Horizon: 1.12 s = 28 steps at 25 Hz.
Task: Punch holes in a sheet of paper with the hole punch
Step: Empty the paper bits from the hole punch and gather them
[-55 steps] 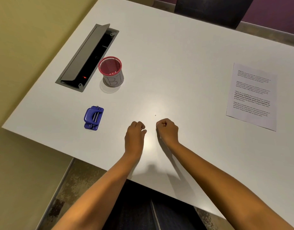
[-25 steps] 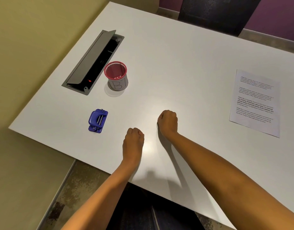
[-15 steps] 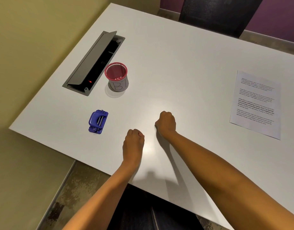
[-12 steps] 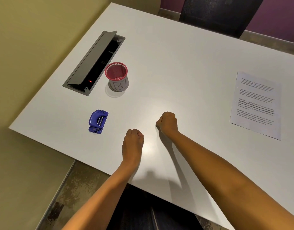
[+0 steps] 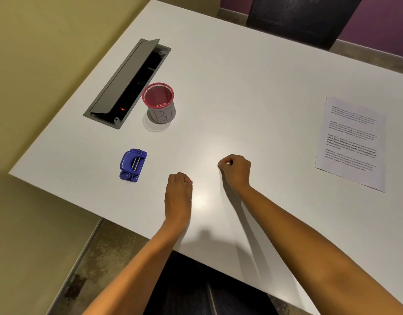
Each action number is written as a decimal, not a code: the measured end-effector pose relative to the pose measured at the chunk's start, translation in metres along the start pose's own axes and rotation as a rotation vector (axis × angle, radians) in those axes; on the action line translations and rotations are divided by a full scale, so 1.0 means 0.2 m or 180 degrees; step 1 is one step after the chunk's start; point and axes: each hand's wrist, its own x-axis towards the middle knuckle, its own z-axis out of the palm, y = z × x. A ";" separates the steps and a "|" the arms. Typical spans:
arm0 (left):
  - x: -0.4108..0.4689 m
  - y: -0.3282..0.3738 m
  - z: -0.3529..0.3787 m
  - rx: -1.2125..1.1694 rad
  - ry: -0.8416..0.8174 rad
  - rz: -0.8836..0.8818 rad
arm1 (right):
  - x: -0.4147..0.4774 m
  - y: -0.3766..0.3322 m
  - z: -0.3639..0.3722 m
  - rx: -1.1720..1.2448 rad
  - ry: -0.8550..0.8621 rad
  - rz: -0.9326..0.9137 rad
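A big white tabletop [image 5: 252, 92] fills most of the view, shiny where light falls on it. A grey hatch [image 5: 125, 84] in it stands open, dark inside with a small red light. Left is a yellow wall [image 5: 41, 53]. Beyond stand a dark chair [image 5: 302, 17] and a purple wall [image 5: 382, 21].

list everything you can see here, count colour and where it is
table: 1, white, fills the view
hole punch: 1, blue, near left of table
mesh cup: 1, red with white label, beyond the punch
cable hatch: 1, grey, lid open, far left of table
sheet of paper: 1, white, printed, right side
chair: 1, dark, far edge
left hand: 1, fisted, empty, near edge
right hand: 1, fisted, empty, right of the left hand
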 end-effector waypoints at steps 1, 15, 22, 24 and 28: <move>0.00 0.00 0.00 0.0013 0.0004 -0.0041 | -0.01 0.00 0.01 -0.0038 0.0050 -0.0053; -0.03 0.01 0.00 -0.0134 0.0051 -0.0079 | 0.02 -0.13 0.04 -0.1744 -0.0349 -0.0362; -0.03 -0.01 0.00 -0.0161 0.0040 -0.0069 | 0.02 -0.08 0.05 -0.1684 -0.0522 -0.0349; -0.04 -0.01 0.00 -0.0187 0.0039 -0.0046 | 0.04 -0.04 0.02 -0.1059 -0.0571 -0.0284; -0.04 -0.02 0.00 -0.0206 0.0001 -0.0113 | 0.02 0.03 -0.04 -0.0047 -0.0272 -0.0010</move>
